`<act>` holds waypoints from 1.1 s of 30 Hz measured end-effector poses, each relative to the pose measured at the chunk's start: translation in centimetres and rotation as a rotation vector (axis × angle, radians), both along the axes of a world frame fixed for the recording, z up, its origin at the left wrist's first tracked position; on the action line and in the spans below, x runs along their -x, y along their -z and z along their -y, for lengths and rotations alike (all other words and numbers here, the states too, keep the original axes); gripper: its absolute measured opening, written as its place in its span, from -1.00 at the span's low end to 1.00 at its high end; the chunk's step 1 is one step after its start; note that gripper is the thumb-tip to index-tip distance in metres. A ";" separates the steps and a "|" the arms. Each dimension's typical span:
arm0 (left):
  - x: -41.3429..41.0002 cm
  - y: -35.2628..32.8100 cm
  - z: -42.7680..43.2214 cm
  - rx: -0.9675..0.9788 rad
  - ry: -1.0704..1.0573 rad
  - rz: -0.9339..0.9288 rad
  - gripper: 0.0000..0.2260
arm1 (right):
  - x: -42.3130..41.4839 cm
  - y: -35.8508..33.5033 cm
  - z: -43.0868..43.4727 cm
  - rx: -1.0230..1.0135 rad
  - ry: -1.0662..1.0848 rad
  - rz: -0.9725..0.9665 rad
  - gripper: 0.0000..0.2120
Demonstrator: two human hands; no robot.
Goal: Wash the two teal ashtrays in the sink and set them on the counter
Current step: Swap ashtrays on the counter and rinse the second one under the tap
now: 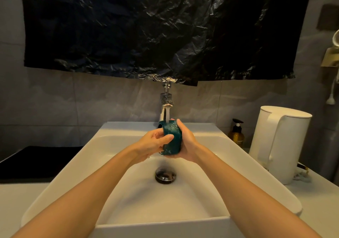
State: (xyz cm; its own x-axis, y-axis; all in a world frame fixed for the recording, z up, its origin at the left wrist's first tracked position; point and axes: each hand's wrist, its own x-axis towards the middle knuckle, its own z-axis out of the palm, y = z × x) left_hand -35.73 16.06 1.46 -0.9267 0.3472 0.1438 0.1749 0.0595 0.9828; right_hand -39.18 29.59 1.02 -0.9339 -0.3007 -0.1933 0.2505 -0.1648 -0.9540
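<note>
A crinkled black plastic sheet (pixel 159 28) covers the wall above a white rectangular sink (pixel 128 201), which sits on a pale table (pixel 321 201). Two bare forearms reach in from the lower corners and converge over the middle of the basin, beneath the tap. A tall white kettle (pixel 280 142) stands on the table to the right of the sink, and a flat black surface (pixel 36 162) lies to its left.

The left hand (pixel 152 144) and right hand (pixel 187 144) meet around a teal ashtray (pixel 173 138), held on edge above the basin and clear of its floor. The left hand's fingers curl across the face turned towards the camera. The right hand cups the ashtray from its right side and from below, thumb raised along the upper edge, so both hands grip it.

The chrome faucet (pixel 166 102) is running, its stream landing on the ashtray's top rim, and water trickles from under the hands towards the dark round drain (pixel 165 176). An amber pump bottle (pixel 236 136) stands just left of the kettle.
</note>
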 end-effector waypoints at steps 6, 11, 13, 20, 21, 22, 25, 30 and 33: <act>0.2 -0.4 0.2 -0.097 -0.014 0.089 -0.80 | -0.8 0.1 0.7 -0.112 0.020 -0.173 -0.64; 0.1 -1.1 -0.6 -0.262 -0.145 0.187 -0.76 | -0.5 0.1 0.6 -0.153 0.045 -0.318 -0.69; 0.1 -1.2 -1.0 -0.332 -0.199 0.232 -0.80 | -0.4 0.2 0.6 -0.177 0.047 -0.358 -0.61; 0.3 -1.2 -0.8 -0.446 -0.247 0.395 -0.65 | -1.1 0.0 0.9 -0.300 -0.013 -0.502 -0.62; 0.3 -1.3 -0.8 -0.458 -0.257 0.412 -0.64 | -1.2 0.0 1.0 -0.305 -0.015 -0.505 -0.60; 0.3 -1.4 -0.7 -0.455 -0.266 0.406 -0.67 | -1.2 0.0 1.1 -0.299 -0.012 -0.496 -0.60; 0.3 -1.6 -0.7 -0.462 -0.255 0.356 -0.79 | -1.0 0.1 1.1 -0.235 0.013 -0.437 -0.63; 0.5 -1.5 -0.9 -0.501 -0.259 0.367 -0.76 | -0.9 0.1 0.6 -0.205 0.040 -0.419 -0.59; 0.5 -1.3 -0.9 -0.568 -0.220 0.427 -0.75 | -1.1 0.1 0.7 -0.292 0.025 -0.497 -0.65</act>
